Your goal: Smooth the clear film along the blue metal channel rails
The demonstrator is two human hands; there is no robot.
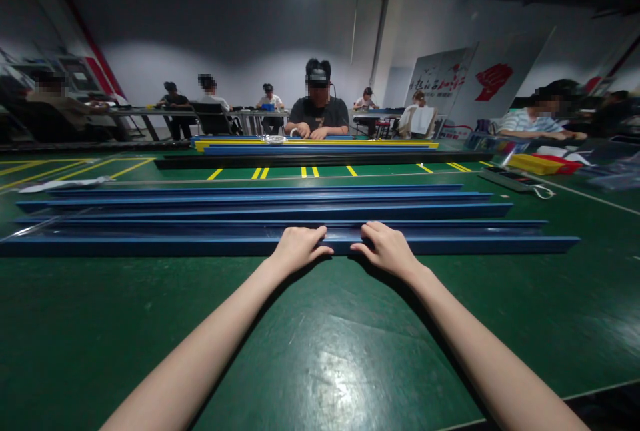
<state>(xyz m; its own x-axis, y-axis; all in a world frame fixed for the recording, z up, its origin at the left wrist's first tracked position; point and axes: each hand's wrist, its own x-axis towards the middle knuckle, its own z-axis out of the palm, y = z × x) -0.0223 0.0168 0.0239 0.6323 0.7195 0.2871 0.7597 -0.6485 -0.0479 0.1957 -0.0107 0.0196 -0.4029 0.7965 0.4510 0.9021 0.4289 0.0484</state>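
A long blue U-shaped channel lies across the green table, its open side up. My left hand grips its near wall left of the middle, thumb in front and fingers curled over the top edge. A short gap to the right, my right hand holds the same wall in a matching way. Just behind lie more blue channels, roughly parallel to this one. What my fingertips touch inside the channel is partly hidden.
Farther back on the green table lie a black strip and yellow strips. A phone-like device with a white cable and a yellow tray are at right. A person sits opposite; several others work behind.
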